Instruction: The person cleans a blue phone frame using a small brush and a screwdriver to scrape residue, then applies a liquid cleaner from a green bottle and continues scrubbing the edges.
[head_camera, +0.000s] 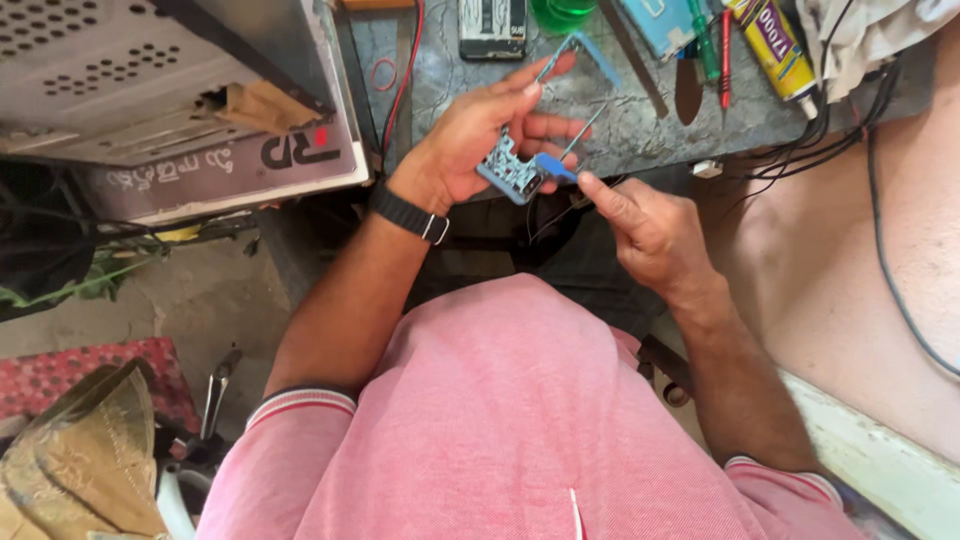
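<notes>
From the head view: left hand (470, 140) cupped around a small blue-grey circuit board (510, 172), held just off the near edge of the grey desk (640, 125), thumb and fingers curled about its sides. Right hand (645, 225) pinched shut on a blue-handled tool (555, 166), tip resting against the lower corner of the board; probably a small screwdriver or pry tool, though too small to tell for certain. Black wristband (410, 215) on the left wrist. Farther back on the desk: a dark phone (492, 25) at the far edge, a green cup (563, 12) beside it, red and green screwdrivers (722, 55) and a yellow glue tube (775, 42) toward the far right corner, black cables (850, 130) trailing over the right edge. A perforated metal case (120, 70) standing left of the desk. Step in hand, by the look of it: working at a fitting or screw on the board, tool already engaged. Next move likely calling for a steady left grip, board kept from tilting, and light, controlled pressure at the tool tip to avoid slipping across the components.
</notes>
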